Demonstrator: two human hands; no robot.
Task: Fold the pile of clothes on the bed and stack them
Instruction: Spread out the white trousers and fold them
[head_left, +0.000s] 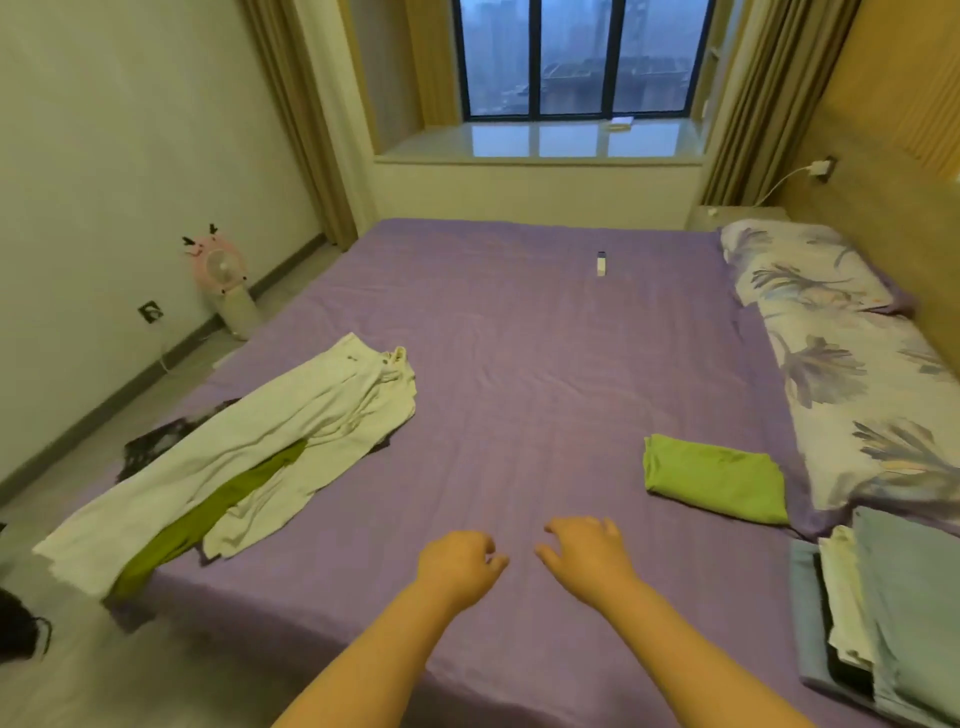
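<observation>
So far one green garment (717, 478) lies folded on the right of the bed (519, 364), near the floral pillows (831, 353), likely set there to start the stack away from the unfolded pile. That pile lies at the left edge: white trousers (270, 441) spread over a green piece (208, 514) and something dark (156, 441), perhaps patterned; it is mostly hidden. Between them, the left hand (457, 564) and right hand (587, 553) hover over bare sheet, fingers loosely curled, grasping nothing, seemingly between garments. The trousers look like the next item to reach.
</observation>
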